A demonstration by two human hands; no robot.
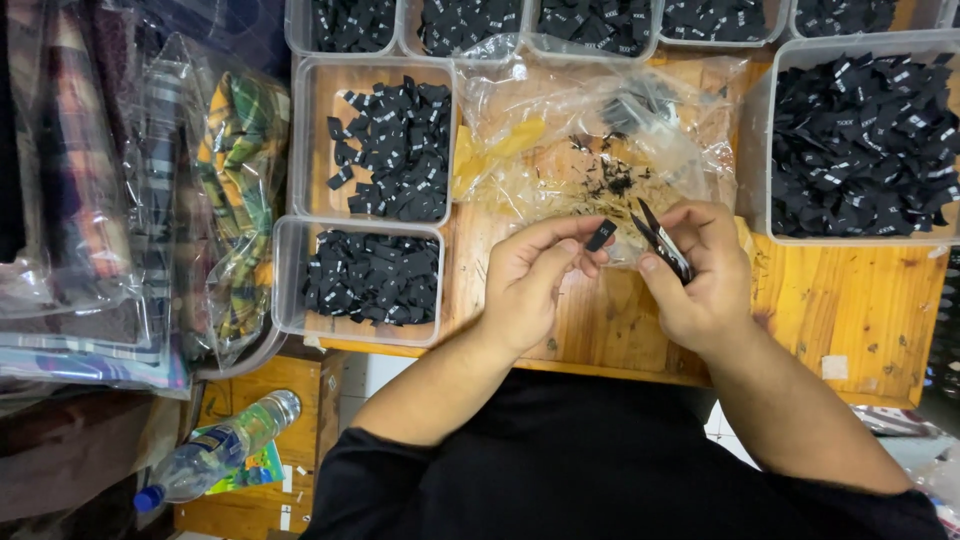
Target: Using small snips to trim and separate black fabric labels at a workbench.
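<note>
My left hand pinches a small black fabric label between thumb and fingertips, over the wooden table. My right hand grips small black thread snips, blades pointing up-left toward the label and slightly apart. Both hands hover just in front of a crumpled clear plastic bag strewn with black thread scraps.
Clear plastic bins of black labels surround the bag: two at left, a large one at right, a row along the top. Bagged plaid fabrics lie at far left. A plastic water bottle rests below left.
</note>
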